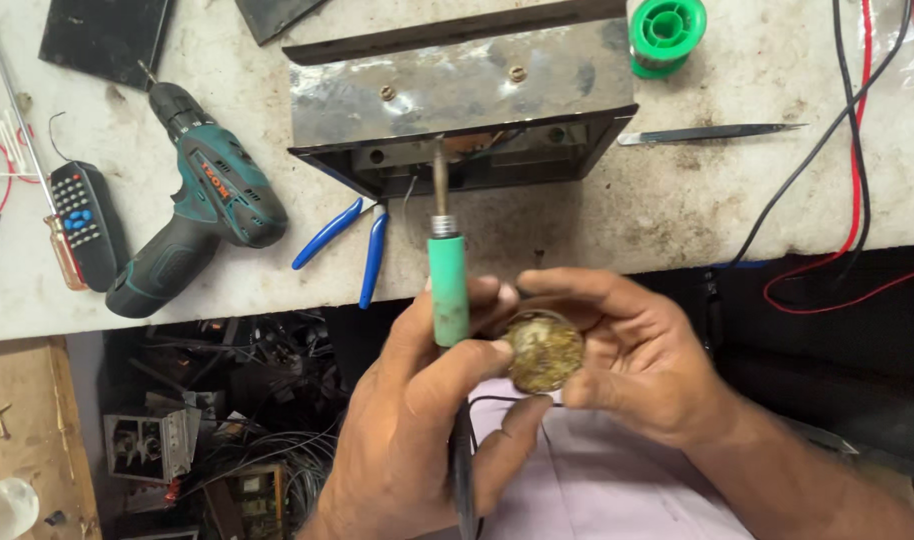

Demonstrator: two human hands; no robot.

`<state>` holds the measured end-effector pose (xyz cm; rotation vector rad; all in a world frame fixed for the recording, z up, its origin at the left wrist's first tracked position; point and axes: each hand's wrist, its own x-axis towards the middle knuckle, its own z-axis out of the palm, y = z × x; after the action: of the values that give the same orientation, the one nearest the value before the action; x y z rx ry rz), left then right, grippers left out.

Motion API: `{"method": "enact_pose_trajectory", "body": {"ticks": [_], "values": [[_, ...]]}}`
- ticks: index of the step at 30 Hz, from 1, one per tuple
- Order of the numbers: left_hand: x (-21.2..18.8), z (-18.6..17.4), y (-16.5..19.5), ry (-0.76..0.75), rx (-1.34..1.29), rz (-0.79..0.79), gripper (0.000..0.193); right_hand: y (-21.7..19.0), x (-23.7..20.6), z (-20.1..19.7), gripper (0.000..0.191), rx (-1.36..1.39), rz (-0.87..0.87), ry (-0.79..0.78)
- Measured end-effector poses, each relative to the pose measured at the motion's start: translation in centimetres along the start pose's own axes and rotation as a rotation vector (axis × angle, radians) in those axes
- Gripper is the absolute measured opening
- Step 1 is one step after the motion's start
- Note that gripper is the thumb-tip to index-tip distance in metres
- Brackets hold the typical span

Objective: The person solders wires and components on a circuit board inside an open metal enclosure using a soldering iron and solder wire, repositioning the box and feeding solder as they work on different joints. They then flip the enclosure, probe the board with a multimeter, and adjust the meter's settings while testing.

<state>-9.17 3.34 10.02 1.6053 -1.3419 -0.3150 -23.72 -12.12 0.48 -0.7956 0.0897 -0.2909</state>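
A green-handled soldering iron (447,285) stands nearly upright in a person's left hand (417,420), its smooth plastic grip pinched between the thumb and curled fingers, its dull metal shaft rising to a tip that reaches the open front edge of a scuffed sheet-metal box (457,105) on the bench. Just beside the grip, touching the left thumb, the right hand (637,365) closes its fingers around a small round tin (544,350), shallow and disc-shaped, its face crusted with a grainy yellow-brown residue; the thumb lies over the top rim and the fingers cup it from below. Both hands hover off the near edge of the pale, stained worktop (627,210), over the person's light shirt. The iron's dark cord (464,470) drops from the handle between the wrists. On the bench, a pair of blue-handled pliers (352,245) lies just left of the iron, and a teal-and-black cordless drill (192,200) rests farther left, near a small black remote control (85,220) and a red-handled screwdriver (37,160). A green spool of solder (667,33) sits at the box's right corner, with metal tweezers (707,133) below it and red and black wires (857,150) trailing over the right edge. Bare bench lies between the box and the near edge, right of the iron.
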Motion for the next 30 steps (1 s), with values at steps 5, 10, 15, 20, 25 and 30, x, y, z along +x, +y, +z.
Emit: {"method": "enact_pose_trajectory", "body": {"ticks": [5,10,15,20,25,30], "values": [[-0.3,0.0,-0.5,0.089,0.149,0.089,0.049,-1.7,0.2,-1.7,0.059,-0.604,-0.231,0.151],[-0.7,-0.3,-1.1,0.098,0.15,0.139,0.048,-2.5,1.9,-2.8,0.062,-1.405,-0.425,0.304],[-1.6,0.8,-2.1,0.241,0.018,0.025,0.032,-1.5,2.6,-3.1,0.063,-0.973,-0.474,0.259],[-2.5,1.2,-3.2,0.214,-0.102,-0.205,0.031,-1.5,2.3,-3.3,0.061,-0.93,-0.508,0.211],[-2.2,1.9,-3.7,0.237,-0.209,-0.252,0.029,-1.8,2.2,-3.0,0.061,-0.925,-0.521,0.193],[-1.9,1.7,-3.8,0.194,-0.178,-0.162,0.027,-1.7,2.4,-2.7,0.062,-0.916,-0.534,0.177]]}}
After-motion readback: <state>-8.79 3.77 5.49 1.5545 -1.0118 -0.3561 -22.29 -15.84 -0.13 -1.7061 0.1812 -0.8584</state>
